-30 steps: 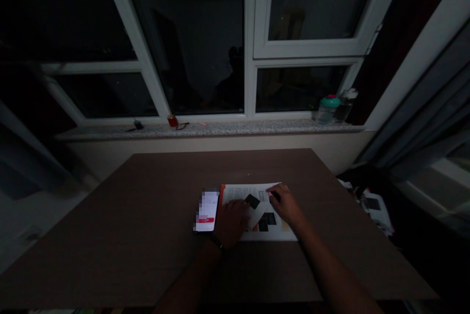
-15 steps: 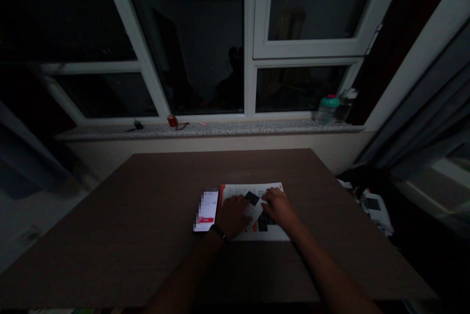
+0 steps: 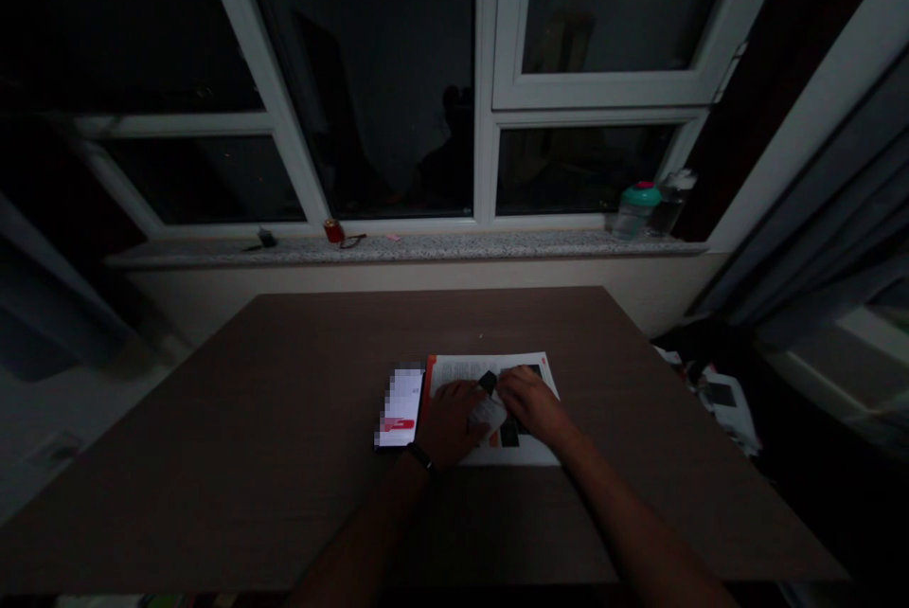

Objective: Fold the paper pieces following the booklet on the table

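On the desk lies a printed sheet or booklet (image 3: 543, 452) with text, dark pictures and an orange left edge. A smaller white piece of paper (image 3: 490, 417), which looks curled, shows between my two hands; whether it is a folded part of the sheet I cannot tell. My left hand (image 3: 454, 423), with a dark band on its wrist, rests flat on the left part of the sheet, thumb toward the white paper. My right hand (image 3: 531, 402) has its fingers bent together at the paper's right edge. A lit phone (image 3: 403, 409) lies just left of the sheet.
The brown desk (image 3: 284, 456) reaches to the wall below a window. On the stone sill (image 3: 440, 246) stand a red jar-like item (image 3: 333, 231), a small dark object (image 3: 266, 238) and a teal-lidded bottle (image 3: 637, 210). Papers (image 3: 728, 404) lie beyond the desk's right side.
My right hand has shifted slightly left, toward my left hand. The white paper between them now looks more curled and less of the dark picture beside it shows. My left hand stays nearly in place.
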